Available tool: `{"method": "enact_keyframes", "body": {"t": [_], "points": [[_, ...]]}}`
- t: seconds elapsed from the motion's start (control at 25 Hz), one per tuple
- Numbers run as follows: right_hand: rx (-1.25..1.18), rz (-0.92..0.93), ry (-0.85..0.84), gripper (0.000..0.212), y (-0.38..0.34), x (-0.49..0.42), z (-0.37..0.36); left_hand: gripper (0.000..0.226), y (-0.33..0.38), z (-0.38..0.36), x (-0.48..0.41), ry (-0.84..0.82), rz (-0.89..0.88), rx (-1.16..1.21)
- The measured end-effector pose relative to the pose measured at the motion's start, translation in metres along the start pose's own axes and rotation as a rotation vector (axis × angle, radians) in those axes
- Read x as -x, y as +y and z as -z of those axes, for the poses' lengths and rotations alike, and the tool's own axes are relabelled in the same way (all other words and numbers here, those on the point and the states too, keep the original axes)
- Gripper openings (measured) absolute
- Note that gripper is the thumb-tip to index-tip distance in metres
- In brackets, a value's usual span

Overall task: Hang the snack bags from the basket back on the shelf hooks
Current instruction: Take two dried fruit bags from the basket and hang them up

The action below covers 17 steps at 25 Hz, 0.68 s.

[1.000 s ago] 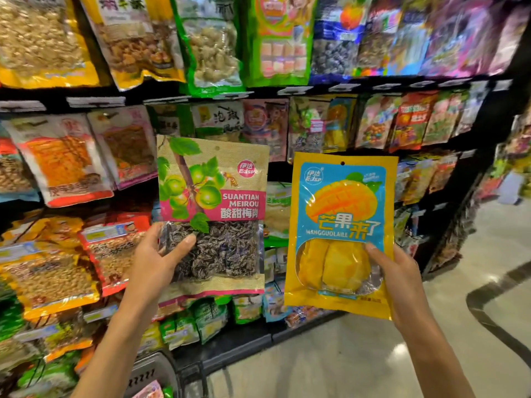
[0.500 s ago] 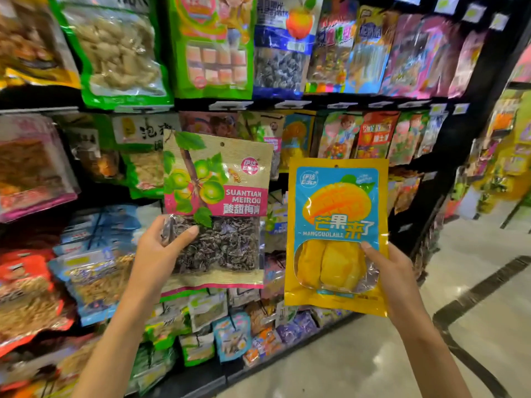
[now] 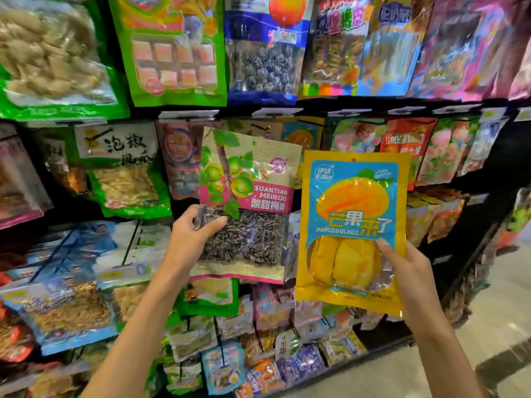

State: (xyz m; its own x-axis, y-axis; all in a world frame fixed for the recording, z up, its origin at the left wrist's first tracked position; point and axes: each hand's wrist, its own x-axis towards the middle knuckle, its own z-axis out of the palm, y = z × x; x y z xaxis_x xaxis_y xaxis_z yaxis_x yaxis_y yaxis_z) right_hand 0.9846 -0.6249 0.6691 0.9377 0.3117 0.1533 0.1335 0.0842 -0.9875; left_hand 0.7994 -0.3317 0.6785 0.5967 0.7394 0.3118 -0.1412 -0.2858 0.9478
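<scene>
A shopper's left hand (image 3: 189,239) grips a plum snack bag (image 3: 244,202), the right hand (image 3: 408,271) a dried-mango bag (image 3: 352,225); neither yet hangs on the shelf hooks (image 3: 260,128).

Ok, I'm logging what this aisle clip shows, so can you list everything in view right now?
plum snack bag: one, tan and pink with green fruit, held up at centre
dried mango bag: one, yellow and blue, held up just right of the plum bag
hanging snack bags: many, mixed colours, in rows behind the two held bags
price labels: several, white, in a line under the top row
floor: one, pale, lower right
left hand: one, grips the plum bag's lower left
right hand: one, grips the mango bag's lower right
</scene>
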Motion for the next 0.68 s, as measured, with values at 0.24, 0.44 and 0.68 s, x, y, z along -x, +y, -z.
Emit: {"method": "enact_keyframes", "body": {"t": [0.24, 0.44, 0.68], "points": [[-0.005, -0.004, -0.089, 0.017, 0.001, -0.094, 0.022, 0.032, -0.006, -0.068, -0.053, 0.118, 0.022, 0.081], [-0.001, -0.027, -0.164, 0.022, 0.007, -0.146, 0.024, 0.049, -0.011, -0.093, -0.074, 0.157, 0.011, 0.105], [-0.013, -0.016, -0.238, 0.013, 0.010, -0.169, 0.019, 0.066, -0.024, -0.101, -0.080, 0.169, 0.049, 0.077]]}}
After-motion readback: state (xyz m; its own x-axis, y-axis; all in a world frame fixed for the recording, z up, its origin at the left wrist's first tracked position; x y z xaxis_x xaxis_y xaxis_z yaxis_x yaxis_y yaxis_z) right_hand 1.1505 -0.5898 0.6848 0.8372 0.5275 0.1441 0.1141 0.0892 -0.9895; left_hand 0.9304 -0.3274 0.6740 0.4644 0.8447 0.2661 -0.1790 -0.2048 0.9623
